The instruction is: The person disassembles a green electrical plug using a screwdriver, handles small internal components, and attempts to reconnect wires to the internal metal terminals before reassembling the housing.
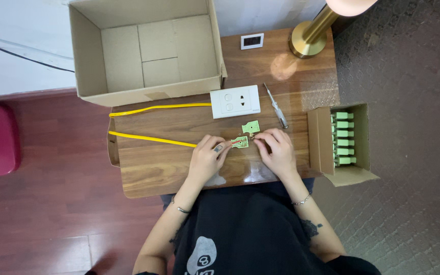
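Note:
A small pale green plastic part (240,142) lies on the wooden table (154,168), pinched between both hands. My left hand (207,155) grips its left end, where a yellow cable (148,138) runs in under the fingers. My right hand (277,148) touches the part's right end with its fingertips. A second pale green piece (250,126) lies loose just beyond them. A white wall socket plate (235,101) sits farther back, with the yellow cable looping to its left edge.
A screwdriver (276,106) with a clear handle lies right of the socket plate. An open small carton (343,142) with several green parts stands at the right table edge. A large open cardboard box (146,48), a brass lamp base (307,38) and a small white display (252,40) stand at the back.

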